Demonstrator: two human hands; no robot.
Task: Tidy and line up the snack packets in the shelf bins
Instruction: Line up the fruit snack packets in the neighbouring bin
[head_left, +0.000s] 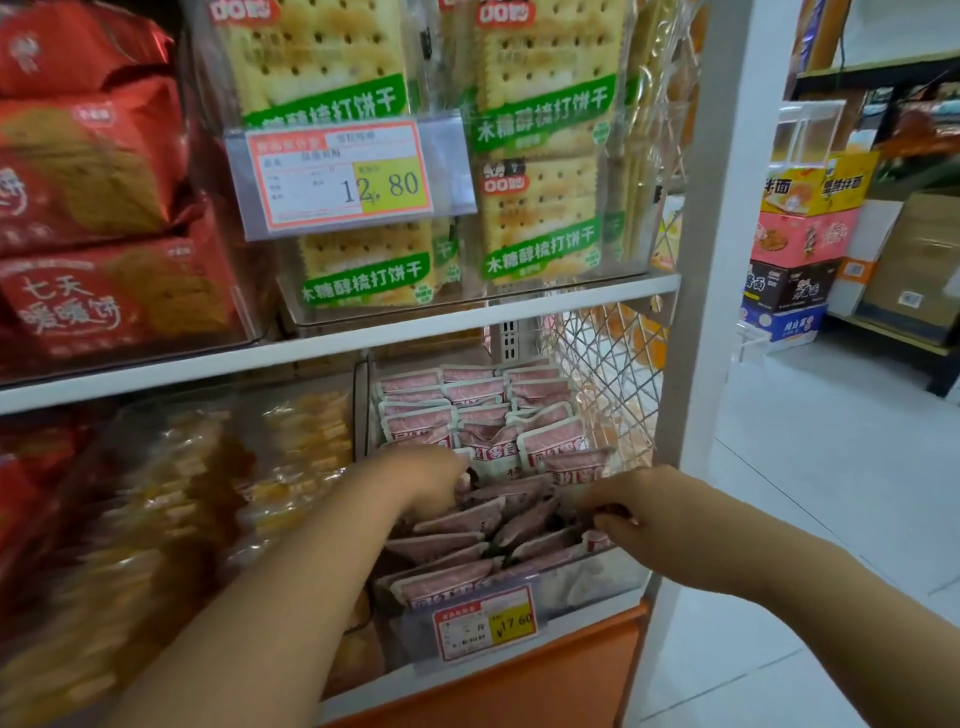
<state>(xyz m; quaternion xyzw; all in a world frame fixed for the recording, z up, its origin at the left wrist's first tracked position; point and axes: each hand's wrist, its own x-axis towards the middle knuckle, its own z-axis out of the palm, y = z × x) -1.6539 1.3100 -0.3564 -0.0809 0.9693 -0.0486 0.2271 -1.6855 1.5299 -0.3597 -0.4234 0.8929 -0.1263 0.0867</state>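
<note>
The pink packets (470, 522) sit in a clear bin (597, 577) on the lower shelf, at about six o'clock in the view. The back rows stand upright in three files, while the front ones lean and overlap. The left hand (434, 475) reaches into the bin from seven o'clock, its fingers buried among the packets and blurred, so I cannot tell its grip. The right hand (621, 501) comes in from four o'clock, fingers curled and pinching packet tops at the bin's right front.

A wire mesh panel (613, 364) walls the bin at three o'clock, with a white post (719, 208) beyond. A blurred bin of yellow packets (176, 499) crowds it at nine o'clock. The shelf board (363, 332) hangs over the back rows at twelve.

The bin's price tag (485, 621) reads 17.60. Above, a second tag (340, 174) reads 12.80 — set before cracker packs (543, 98) marked 木糖醇梳打饼干. At ten o'clock, red packs (104, 306) read 七天暖暖饼. Printed cartons (800, 249) are stacked at two o'clock.
</note>
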